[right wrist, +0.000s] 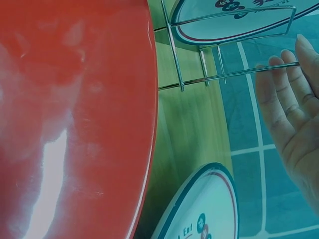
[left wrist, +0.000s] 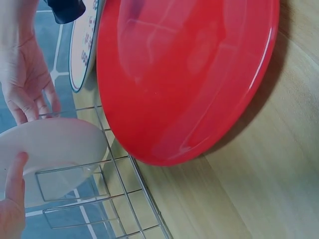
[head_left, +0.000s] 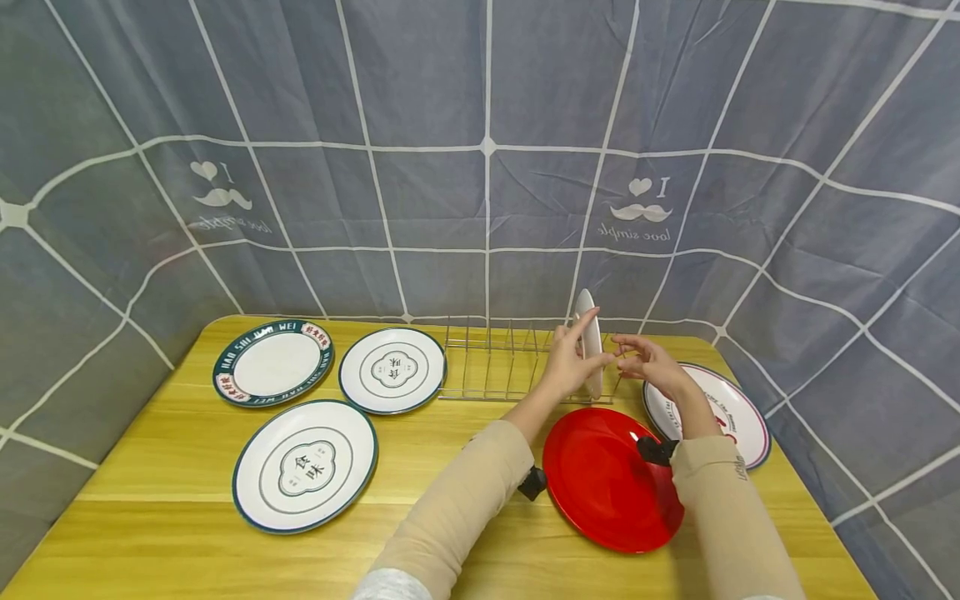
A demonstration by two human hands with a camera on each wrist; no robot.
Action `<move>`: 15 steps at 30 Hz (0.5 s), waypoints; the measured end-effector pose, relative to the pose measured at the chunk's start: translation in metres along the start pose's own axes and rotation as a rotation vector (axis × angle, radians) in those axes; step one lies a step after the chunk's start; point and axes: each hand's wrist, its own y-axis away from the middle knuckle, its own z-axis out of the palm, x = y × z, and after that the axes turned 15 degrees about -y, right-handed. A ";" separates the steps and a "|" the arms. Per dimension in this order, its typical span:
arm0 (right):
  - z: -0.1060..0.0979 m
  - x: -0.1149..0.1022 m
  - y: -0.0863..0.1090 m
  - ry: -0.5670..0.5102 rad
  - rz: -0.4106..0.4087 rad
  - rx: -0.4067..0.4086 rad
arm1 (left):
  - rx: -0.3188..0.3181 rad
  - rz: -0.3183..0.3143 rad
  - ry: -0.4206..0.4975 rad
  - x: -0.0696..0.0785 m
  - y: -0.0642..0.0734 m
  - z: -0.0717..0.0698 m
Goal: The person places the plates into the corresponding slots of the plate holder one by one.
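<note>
A white plate (head_left: pixel 592 350) stands on edge at the right end of a wire dish rack (head_left: pixel 491 367). My left hand (head_left: pixel 567 360) holds it, with the index finger and thumb reaching across it. In the left wrist view one finger (left wrist: pixel 16 174) lies against the plate's plain pale face (left wrist: pixel 65 142). The right wrist view shows its other face (right wrist: pixel 234 22), with a red line and small figures near the rim. Just right of the plate is my right hand (head_left: pixel 651 365), its fingers loosely bent and holding nothing, beside a rack wire.
A glossy red plate (head_left: pixel 611 483) lies in front of the rack, below my forearms. Right of it, a white plate with a red-lined rim (head_left: pixel 738 408) is partly covered by my right arm. Several green-rimmed plates, including an oval one (head_left: pixel 277 362), lie at the left.
</note>
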 end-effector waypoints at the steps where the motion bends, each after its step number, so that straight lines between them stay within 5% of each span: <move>1: 0.000 0.000 0.000 -0.001 0.000 -0.001 | -0.004 -0.005 -0.002 0.001 0.000 -0.001; 10: 0.000 0.000 0.000 -0.003 0.003 0.006 | -0.052 -0.029 0.031 0.000 0.002 -0.006; 15: 0.001 0.002 0.000 0.002 -0.014 0.005 | -0.005 -0.015 0.124 -0.005 0.008 -0.017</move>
